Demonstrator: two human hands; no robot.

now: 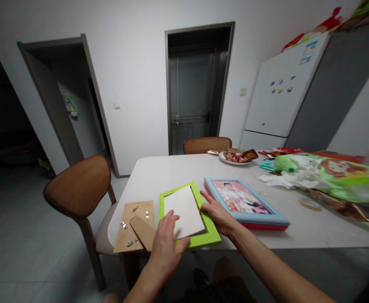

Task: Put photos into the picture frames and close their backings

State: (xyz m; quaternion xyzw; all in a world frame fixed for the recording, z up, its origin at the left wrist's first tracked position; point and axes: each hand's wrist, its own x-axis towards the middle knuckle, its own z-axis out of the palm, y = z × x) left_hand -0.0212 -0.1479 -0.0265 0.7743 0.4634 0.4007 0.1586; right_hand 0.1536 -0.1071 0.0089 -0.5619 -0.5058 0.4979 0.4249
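Note:
A lime-green picture frame point(208, 223) lies near the table's front edge. Inside it, a white sheet point(184, 208) sits slightly skewed, leaving a dark gap along the right and bottom. My left hand point(165, 242) is open, its fingers spread over the sheet's lower left and its thumb by the bottom bar. Around the frame's right bar, my right hand point(219, 214) is closed, thumb toward the inner edge; its lower fingers are hidden. Left of the frame rests a brown backing board point(140, 212) with several metal clips and a stand leg point(142, 231).
A light-blue picture frame point(244, 198) with a pink picture lies on a red one point(263, 227) to the right. Farther right are tape point(309, 205), crumpled white wrapping point(293, 179) and a green bag point(354, 179). A plate point(228, 160) of food stands behind; a chair point(80, 189) stands left.

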